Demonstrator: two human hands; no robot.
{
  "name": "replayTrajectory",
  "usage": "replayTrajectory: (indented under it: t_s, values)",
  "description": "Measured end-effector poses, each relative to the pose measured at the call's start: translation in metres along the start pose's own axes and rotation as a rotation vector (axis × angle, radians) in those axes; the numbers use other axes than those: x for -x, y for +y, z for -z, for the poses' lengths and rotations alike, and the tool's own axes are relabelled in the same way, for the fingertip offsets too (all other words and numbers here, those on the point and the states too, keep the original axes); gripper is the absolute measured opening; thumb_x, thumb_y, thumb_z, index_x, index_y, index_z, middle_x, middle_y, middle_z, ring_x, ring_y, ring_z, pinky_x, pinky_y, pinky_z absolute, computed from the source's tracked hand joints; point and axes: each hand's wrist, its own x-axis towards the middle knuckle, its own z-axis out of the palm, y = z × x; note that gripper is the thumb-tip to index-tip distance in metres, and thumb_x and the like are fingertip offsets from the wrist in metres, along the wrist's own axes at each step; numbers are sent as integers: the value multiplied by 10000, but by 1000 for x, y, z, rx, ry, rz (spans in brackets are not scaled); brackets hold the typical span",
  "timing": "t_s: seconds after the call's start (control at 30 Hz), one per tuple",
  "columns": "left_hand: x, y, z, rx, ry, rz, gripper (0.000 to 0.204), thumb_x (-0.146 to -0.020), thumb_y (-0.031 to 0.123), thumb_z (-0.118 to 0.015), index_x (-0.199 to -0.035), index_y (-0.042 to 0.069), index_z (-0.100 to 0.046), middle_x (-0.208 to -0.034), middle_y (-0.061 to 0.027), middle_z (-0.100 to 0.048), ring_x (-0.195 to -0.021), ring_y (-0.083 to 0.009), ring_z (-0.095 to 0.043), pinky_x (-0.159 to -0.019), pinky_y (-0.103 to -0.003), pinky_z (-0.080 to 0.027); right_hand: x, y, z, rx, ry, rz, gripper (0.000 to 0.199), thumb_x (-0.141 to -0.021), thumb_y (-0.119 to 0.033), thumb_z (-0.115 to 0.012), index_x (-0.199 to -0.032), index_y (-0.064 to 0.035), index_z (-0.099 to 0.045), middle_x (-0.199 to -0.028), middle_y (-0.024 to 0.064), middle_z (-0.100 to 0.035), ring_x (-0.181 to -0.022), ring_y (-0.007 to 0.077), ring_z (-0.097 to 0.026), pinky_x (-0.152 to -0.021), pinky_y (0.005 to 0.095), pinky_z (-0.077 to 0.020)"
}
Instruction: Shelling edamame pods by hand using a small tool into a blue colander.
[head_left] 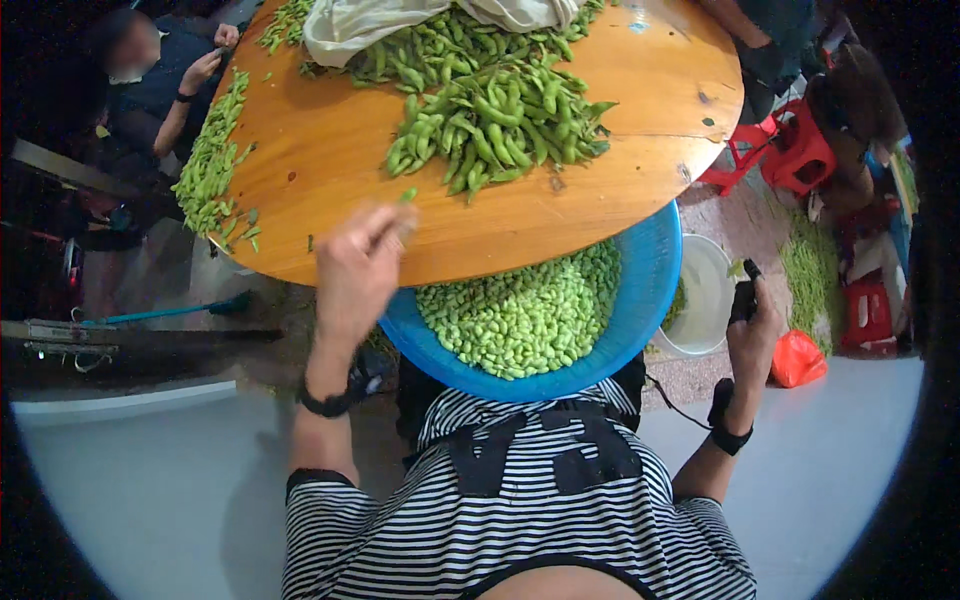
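Produce-sorting workplace: round wooden table (320, 150) heaped with green pods (500, 125), plastic stools (800, 150).

A round wooden table (330, 150) bears heaped green bean pods (500, 125) and a pale cloth (350, 25).

We see bare wood on the round table (300, 160) left of the pod pile (500, 125); behind it, a cloth (350, 25) blocks.

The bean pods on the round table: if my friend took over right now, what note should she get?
Left hand: over the table edge, pinching something small at its fingertips, nearest the pod pile.
Right hand: off to the side, gripping a small dark object.
Blue basin under the wooden table: already heaped with shelled beans.
Left: the pod pile, plus more pods along the far edge.
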Motion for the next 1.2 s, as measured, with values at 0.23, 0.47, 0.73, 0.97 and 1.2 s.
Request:
replayTrajectory:
  t_s: [0.23,0.47,0.73,0.97,1.2]
  values:
    - [-35,-30,-3,-214,19,-163,96,-813,59,-670,-888,2,-649,-815,-102,-602,-698,-200,-588,-639,-294,-456,4,-13,-24,-70,-7,70,467,-712,113,-565,-1157,-22,-603,-876,175,-651,-756,293,-624,-680,349,-472]
    - [11,30,-36,688,-232,193,70,-850,50,-672,-894,19,-627,-730,-1,-601,-617,-76,-543,-546,-234,-436,16,-79,-35,-772,-206,188,311,-699,88,-555,-1009,68,-570,-863,130,-577,-790,232,-554,-715,304,-444]
    - [51,56,-98,1045,-414,352,97,-876,81,-677,-910,0,-636,-688,-15,-591,-573,-75,-521,-508,-207,-408,26,-138,-27,-911,-467,220,268,-771,28,-608,-1037,46,-596,-732,97,-455,-657,204,-476,-575,300,-368]
    - [60,60,-111,774,-220,203,85,-874,89,-686,-854,16,-647,-661,17,-561,-557,-20,-462,-498,-174,-347,30,-125,-35,-1109,-637,11,193,-723,20,-629,-887,55,-535,-727,90,-437,-654,189,-450,-573,294,-360]
    - [60,58,-112,1101,-387,423,101,-878,91,-678,-860,15,-615,-644,-3,-560,-536,-37,-469,-474,-176,-341,27,-128,-35,-1138,-611,-47,261,-725,23,-625,-985,23,-617,-730,85,-443,-661,164,-457,-573,289,-355]
